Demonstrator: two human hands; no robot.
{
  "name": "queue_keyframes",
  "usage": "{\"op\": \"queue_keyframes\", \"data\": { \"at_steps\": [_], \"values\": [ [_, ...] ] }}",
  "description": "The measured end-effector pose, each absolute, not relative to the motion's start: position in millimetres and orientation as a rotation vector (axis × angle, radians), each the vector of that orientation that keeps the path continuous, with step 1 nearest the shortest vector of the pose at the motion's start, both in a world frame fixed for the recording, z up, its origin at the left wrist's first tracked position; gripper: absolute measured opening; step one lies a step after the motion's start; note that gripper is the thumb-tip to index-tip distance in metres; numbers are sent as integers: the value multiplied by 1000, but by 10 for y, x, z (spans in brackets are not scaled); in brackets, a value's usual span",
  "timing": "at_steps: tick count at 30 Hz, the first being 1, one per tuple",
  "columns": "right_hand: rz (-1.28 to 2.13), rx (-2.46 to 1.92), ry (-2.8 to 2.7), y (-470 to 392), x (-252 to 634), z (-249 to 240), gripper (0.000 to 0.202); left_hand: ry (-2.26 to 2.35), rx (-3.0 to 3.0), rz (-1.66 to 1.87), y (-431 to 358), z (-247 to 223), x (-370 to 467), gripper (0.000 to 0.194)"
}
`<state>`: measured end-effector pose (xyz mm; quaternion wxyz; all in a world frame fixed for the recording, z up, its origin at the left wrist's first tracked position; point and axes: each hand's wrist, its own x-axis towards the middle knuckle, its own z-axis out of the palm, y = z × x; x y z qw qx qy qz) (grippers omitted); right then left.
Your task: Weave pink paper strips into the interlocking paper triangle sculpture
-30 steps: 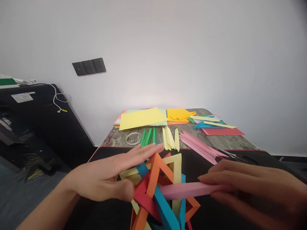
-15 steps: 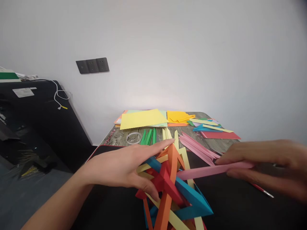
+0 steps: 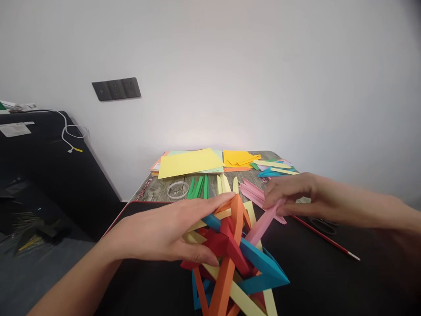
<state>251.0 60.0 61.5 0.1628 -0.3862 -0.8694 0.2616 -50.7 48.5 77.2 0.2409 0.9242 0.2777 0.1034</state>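
An origami model (image 3: 225, 278) of interlocked orange, red, blue and pale yellow folded paper strips stands at the front centre. My left hand (image 3: 164, 232) grips its upper left side, thumb below and fingers over the top. Between the thumb and fingers of my right hand (image 3: 304, 193) is a folded pink paper strip (image 3: 261, 226). The strip's near end reaches in among the model's strips, behind the blue point; how deep it goes is hidden. Just behind lie more pink strips (image 3: 250, 192), partly covered by my right hand.
Green strips (image 3: 197, 188) and a ring-shaped tape roll (image 3: 169, 189) lie behind the model. Yellow paper (image 3: 187, 163) and orange-yellow sheets (image 3: 238, 158) are at the back. A red rod (image 3: 329, 240) and dark scissors handles (image 3: 324, 226) rest on the black mat (image 3: 312, 281) at right.
My right hand has moved left and a little up, turning the pink strip to a steeper slant. The red rod and scissors handles show more. My left hand keeps its grip.
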Motion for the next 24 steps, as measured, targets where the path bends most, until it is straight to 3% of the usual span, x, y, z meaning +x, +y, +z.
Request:
{"op": "queue_keyframes", "data": {
  "at_steps": [10, 13, 18, 24],
  "values": [
    [761, -1210, -2529, 579, 2620, 675, 18, 805, 2560, 386, 411, 689, -471, 73],
    [805, -1255, -2524, 609, 2595, 643, 19, 870, 2533, 437, 394, 666, -448, 57],
    [858, -1301, -2514, 612, 2517, 611, 12, 819, 2621, 438, 389, 635, -437, 15],
    [831, -1340, -2605, 562, 2526, 587, 18, 729, 2608, 410, 394, 646, -423, 16]
  ]
}}
